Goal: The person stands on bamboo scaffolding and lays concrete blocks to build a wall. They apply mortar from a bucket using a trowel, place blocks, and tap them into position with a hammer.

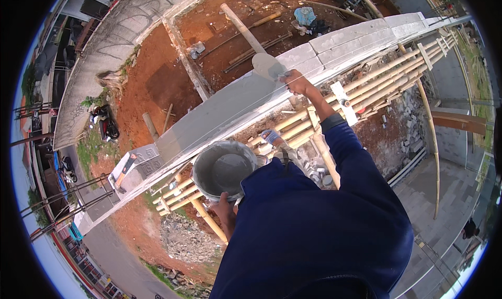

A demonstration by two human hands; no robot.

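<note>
Outdoors over red earth [141, 103], beside bamboo scaffold [387, 80], facing mortar-topped block wall [219, 113]; gripping trowel [265, 65] in right hand [296, 82], clutching bucket [203, 188] with partly hidden left hand [225, 214]

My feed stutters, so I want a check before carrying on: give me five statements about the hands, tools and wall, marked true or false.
1. The right hand holds a trowel at the wall. True.
2. The left hand is on the trowel. False: it is at the rim of the bucket.
3. Grey mix is in the bucket. True.
4. The poles beside the wall are blue. False: they are yellowish, like bamboo.
5. A hammer-like tool lies near the wall's left end. True.
</note>
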